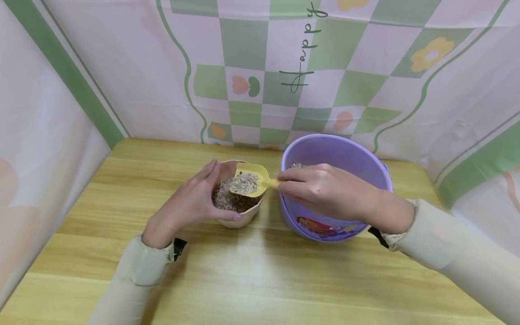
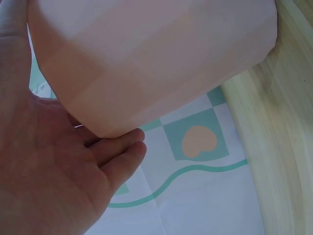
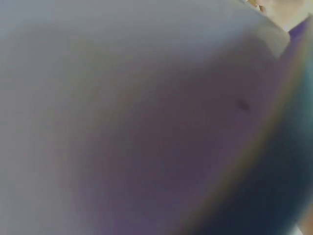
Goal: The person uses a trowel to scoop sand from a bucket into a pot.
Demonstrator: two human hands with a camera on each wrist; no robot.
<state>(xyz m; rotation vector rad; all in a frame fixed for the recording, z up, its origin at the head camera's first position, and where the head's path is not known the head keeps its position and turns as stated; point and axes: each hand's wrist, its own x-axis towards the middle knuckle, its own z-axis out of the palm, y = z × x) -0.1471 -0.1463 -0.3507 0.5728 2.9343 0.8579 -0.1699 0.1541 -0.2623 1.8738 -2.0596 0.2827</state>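
Scoop [image 1: 248, 179] of yellow plastic, loaded with pale gravel, is held level just above the mouth of the pink pot [image 1: 243, 217], its handle running rightward into the grip of the right hand [image 1: 325, 189]. That handle is pinched between thumb and curled fingers, so the loaded bowl of the scoop lies to the left of the grip, out beyond the fingertips and over the pot.

On the near part of the wooden surface [image 1: 252, 271] only the two cream sleeves are seen. Further in, the pot is steadied by the left hand [image 1: 191, 203], whose thumb and fingers are curled round its left wall; in the left wrist view the fingers [image 2: 122, 152] are seen pressed against the pot's side. The pot is filled with dark soil and gravel.

Just right of the pot stands the purple bucket [image 1: 357, 158], under the right hand. Behind everything hangs a checked pink and green cloth [image 1: 284, 67].
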